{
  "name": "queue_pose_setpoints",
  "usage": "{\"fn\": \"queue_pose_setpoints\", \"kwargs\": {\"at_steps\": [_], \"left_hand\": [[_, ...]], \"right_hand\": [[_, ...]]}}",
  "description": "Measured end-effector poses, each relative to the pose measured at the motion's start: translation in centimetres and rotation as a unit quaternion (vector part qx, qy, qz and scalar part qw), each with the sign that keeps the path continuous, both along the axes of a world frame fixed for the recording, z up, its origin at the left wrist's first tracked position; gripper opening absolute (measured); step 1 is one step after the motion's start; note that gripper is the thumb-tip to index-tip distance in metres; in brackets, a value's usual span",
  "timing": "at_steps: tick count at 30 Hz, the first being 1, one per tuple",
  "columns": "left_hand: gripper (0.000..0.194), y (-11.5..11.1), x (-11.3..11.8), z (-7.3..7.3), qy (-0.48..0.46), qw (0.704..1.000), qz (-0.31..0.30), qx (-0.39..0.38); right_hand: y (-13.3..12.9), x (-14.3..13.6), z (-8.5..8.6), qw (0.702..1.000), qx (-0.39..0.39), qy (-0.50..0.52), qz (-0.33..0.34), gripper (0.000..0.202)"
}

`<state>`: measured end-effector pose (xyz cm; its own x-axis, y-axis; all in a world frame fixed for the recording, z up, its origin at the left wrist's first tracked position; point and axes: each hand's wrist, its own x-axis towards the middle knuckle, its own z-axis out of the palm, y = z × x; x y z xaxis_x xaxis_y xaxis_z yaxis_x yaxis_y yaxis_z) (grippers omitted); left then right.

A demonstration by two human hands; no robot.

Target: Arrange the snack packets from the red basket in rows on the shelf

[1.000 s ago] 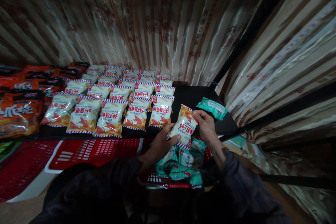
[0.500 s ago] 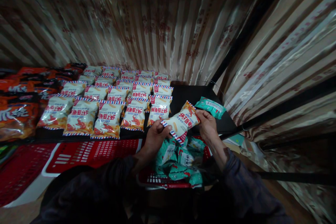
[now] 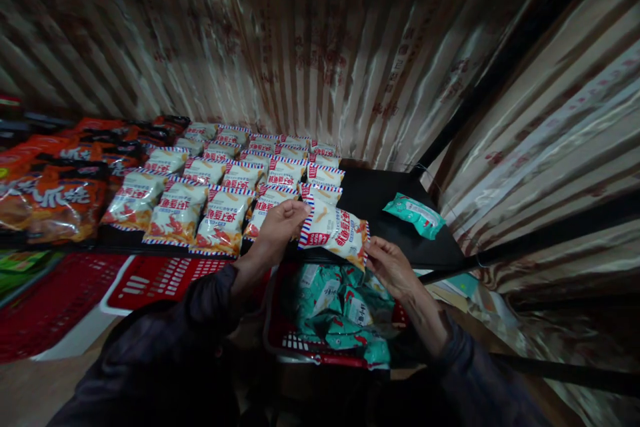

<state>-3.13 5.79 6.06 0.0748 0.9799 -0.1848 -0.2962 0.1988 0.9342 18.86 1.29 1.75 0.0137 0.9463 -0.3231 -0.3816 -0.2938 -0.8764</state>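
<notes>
A white-and-orange snack bag (image 3: 336, 230) with striped ends is stretched sideways between my hands, above the front edge of the black shelf (image 3: 373, 190). My left hand (image 3: 280, 227) is closed on its left striped end. With thumb and fingers, my right hand (image 3: 393, 263) pinches the lower right end. Matching snack bags (image 3: 175, 207) stand in rows on the shelf just left of the held one, which partly covers the nearest. Below my hands, several green snack bags (image 3: 345, 303) lie in a red basket (image 3: 280, 330).
One green bag (image 3: 415, 215) lies alone on the shelf's right part. Orange snack bags (image 3: 65, 200) fill the shelf's left. Another red basket (image 3: 150, 283) sits under the front edge. A dark metal bar (image 3: 540, 237) runs along the right, before a pleated curtain (image 3: 330, 47).
The held bag has turned from slanting up to the right to slanting down to the right. My left hand has risen and my right hand lowered. The view has shifted slightly left.
</notes>
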Motion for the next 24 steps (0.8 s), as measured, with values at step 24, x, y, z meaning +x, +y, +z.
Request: {"fn": "queue_pose_setpoints", "kwargs": {"at_steps": [24], "left_hand": [[0.026,-0.2,0.6,-0.7,-0.068,0.992,0.088,0.050]], "right_hand": [[-3.7,-4.4,-3.0,0.996,0.054,-0.047,0.046,0.027]]}}
